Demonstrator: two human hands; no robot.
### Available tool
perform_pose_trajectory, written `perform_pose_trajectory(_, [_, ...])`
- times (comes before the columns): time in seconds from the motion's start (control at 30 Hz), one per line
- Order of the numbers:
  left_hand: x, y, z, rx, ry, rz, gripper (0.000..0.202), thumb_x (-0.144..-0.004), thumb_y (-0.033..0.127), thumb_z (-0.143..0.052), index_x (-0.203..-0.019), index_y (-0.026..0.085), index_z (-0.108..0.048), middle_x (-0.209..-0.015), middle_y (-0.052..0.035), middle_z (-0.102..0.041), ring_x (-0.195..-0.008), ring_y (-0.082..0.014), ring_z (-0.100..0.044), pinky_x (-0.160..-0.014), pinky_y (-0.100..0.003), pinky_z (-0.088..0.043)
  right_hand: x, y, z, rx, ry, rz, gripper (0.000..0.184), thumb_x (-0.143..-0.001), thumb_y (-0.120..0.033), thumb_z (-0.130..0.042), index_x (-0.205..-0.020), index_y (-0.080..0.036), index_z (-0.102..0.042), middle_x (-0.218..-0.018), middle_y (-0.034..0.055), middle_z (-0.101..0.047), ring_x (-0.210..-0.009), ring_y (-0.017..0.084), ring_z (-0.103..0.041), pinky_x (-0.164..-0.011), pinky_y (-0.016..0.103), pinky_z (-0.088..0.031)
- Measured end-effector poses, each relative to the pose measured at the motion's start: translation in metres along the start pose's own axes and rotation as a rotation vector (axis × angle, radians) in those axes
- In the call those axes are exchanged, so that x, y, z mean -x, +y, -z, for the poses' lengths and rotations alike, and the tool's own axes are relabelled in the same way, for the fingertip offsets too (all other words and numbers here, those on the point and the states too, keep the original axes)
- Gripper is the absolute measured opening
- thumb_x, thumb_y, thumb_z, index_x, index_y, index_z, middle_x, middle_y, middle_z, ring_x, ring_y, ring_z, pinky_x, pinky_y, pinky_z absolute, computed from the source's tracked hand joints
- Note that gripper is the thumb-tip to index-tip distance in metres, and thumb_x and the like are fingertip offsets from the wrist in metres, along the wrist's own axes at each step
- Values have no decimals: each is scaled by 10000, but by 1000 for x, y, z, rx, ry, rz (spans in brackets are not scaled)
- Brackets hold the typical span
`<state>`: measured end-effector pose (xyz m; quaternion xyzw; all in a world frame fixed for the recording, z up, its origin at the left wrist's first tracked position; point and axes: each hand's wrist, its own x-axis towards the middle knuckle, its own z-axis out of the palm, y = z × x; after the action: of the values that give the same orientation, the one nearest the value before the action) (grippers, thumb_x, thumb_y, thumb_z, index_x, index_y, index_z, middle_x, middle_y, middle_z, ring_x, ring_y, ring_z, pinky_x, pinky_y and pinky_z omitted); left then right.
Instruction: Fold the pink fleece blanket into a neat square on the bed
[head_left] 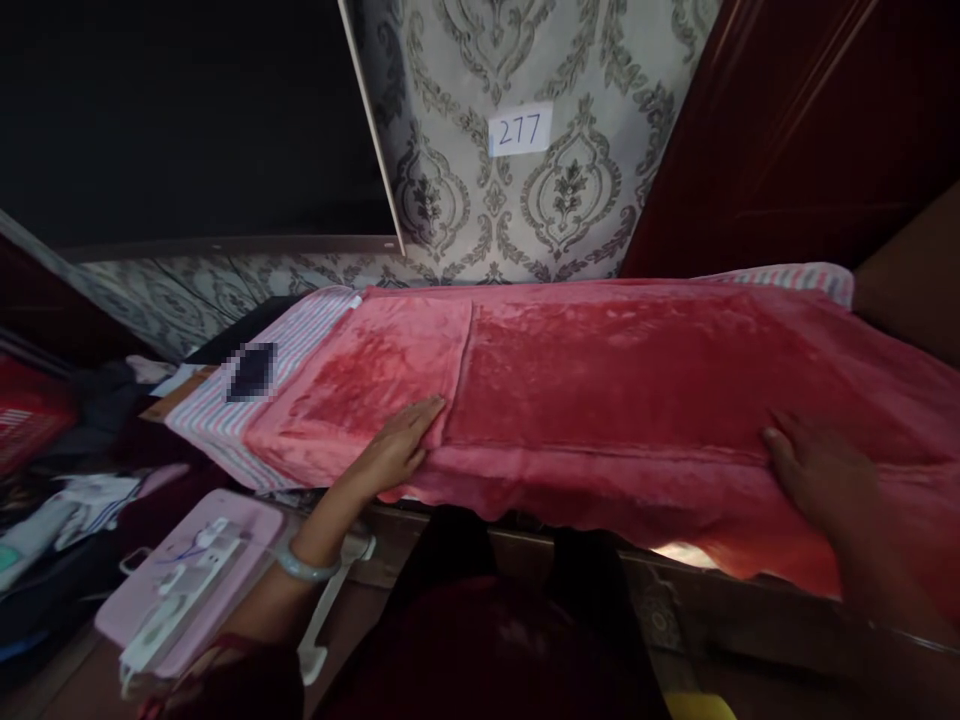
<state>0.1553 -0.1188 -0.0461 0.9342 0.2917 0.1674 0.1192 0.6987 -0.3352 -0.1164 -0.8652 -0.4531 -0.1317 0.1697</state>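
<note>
A red plush blanket (600, 370) is spread across a long, low surface. Its left end carries a folded-over panel (375, 350) whose edge runs front to back. My left hand (401, 440) lies flat near the front corner of that panel, fingers stretched toward its edge. Further right, my right hand (821, 475) rests on the blanket near its front fold line, fingers extended and slightly blurred. Neither hand grasps anything. A striped cloth (217, 425) shows from under the blanket on the left and also at the back right corner.
A dark screen (187, 120) stands behind on the left. A paper marked 277 (520, 129) is on the patterned wall. On the lower left, a power strip (184, 595) lies on a pink lid (259, 530), beside piled clothes (90, 510). Dark red wood (810, 130) rises at right.
</note>
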Motion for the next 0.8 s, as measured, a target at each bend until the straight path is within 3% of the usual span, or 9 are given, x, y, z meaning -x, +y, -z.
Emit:
perform_pose_trajectory(0.13, [-9,4,1,168,146,90,459,-1034,394,-359,-1339,197,-640,-1381,-96,-665,-1310,-229,-602,-1141,-446,-460,0,0,-2,3,23,3,732,-952,-513,-160,-1362,-101,-605,-1364,248,-620,-1299,366,-561,-1102,526,-428])
perform_pose_trajectory(0.23, [-12,11,-14,202,298,156,470,-1048,376,-309,-1274,178,-671,-1295,-107,-713,-1235,-230,-654,-1093,-444,-506,-1,1,-3,-10,20,17,754,-942,-531,-156,-1364,-90,-597,-1371,249,-614,-1302,377,-555,-1111,524,-419])
perform_pose_trajectory(0.4, [-2,14,-35,47,243,26,410,-945,250,-475,-1311,183,-648,-1380,-137,-656,-1353,-271,-563,-1159,-544,-431,-2,2,-3,-19,14,6,704,-931,-508,-179,-1340,-132,-611,-1337,242,-635,-1273,381,-573,-1078,560,-437])
perform_pose_trajectory(0.5, [4,11,-26,95,257,41,444,-978,321,-472,-1381,178,-592,-1397,-142,-644,-1333,-263,-581,-1123,-507,-476,-1,1,-1,-10,10,21,736,-933,-521,-165,-1355,-106,-602,-1334,260,-629,-1293,380,-560,-1089,543,-432])
perform_pose_trajectory(0.63, [9,5,-2,103,157,-5,471,-975,438,-521,-1354,176,-616,-1410,-139,-636,-1348,-276,-567,-1147,-500,-447,1,2,2,-14,-6,-18,787,-919,-549,-151,-1407,-102,-576,-1360,271,-609,-1307,375,-550,-1080,529,-435])
perform_pose_trajectory(0.8, [20,-10,10,14,201,64,433,-1000,446,-474,-1295,188,-659,-1366,-130,-669,-1335,-265,-578,-1146,-502,-441,-1,5,0,-14,-62,-50,843,-874,-584,-139,-1440,-119,-555,-1371,271,-600,-1287,405,-544,-1026,574,-433])
